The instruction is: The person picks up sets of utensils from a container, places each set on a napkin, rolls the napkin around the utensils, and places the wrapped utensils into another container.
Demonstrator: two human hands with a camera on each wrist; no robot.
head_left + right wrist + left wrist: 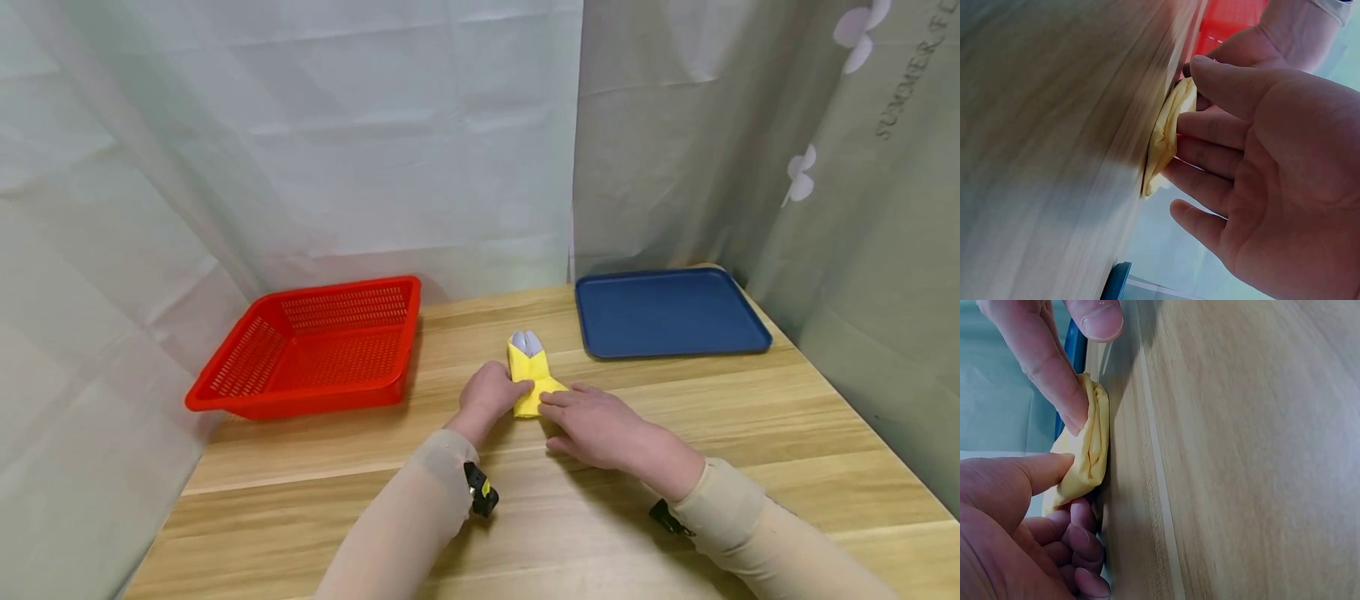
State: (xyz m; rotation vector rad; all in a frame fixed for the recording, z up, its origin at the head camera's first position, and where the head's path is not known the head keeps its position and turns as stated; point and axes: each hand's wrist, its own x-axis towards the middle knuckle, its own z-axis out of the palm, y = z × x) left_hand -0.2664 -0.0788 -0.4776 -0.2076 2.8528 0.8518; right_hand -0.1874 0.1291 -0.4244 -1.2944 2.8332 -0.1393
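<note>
A folded yellow cloth [531, 404] lies on the wooden table, layered thickly at its near edge. Two grey rounded ends, like spoon bowls [527, 343], stick out of its far end; the rest of them is hidden inside. My left hand [487, 393] pinches the cloth's left side, thumb on top and the other fingers curled at its edge, as the left wrist view shows. From the right, my right hand [600, 427] rests its extended fingertips on the cloth's flap, with the thumb held apart from it.
A red perforated basket [408, 367] stands at the back left of the wooden table [300, 517]. At the back right lies a blue tray [667, 312]. Pale curtains [420, 150] hang behind and along both sides.
</note>
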